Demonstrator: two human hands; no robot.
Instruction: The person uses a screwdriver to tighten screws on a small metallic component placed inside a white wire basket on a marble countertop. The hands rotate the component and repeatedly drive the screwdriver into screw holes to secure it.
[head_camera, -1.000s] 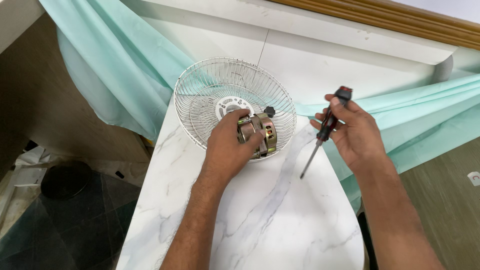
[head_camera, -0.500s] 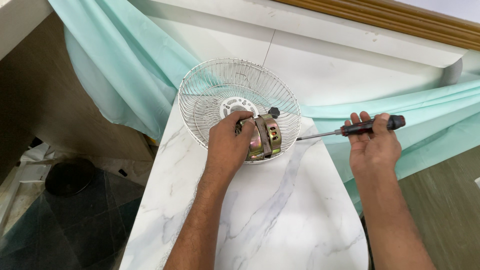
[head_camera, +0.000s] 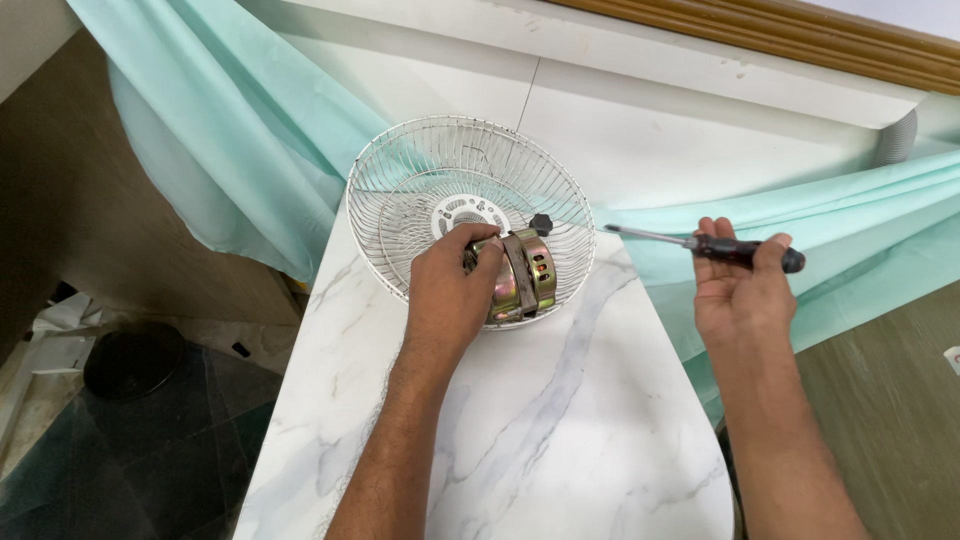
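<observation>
While the marble tabletop (head_camera: 560, 440) carries a white wire fan guard (head_camera: 420, 170) at its far end, the fan motor (head_camera: 525, 275) is gripped inside that guard by the left hand (head_camera: 450, 295), fingers wrapped around it. Off to the side, the screwdriver (head_camera: 715, 246) is pinched in the right hand (head_camera: 740, 295), held level over the pale green cloth (head_camera: 870, 220).

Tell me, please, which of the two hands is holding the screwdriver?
The right hand, out over the table's right edge, holds the screwdriver level. The left hand instead grips the fan motor inside the wire fan guard.
</observation>
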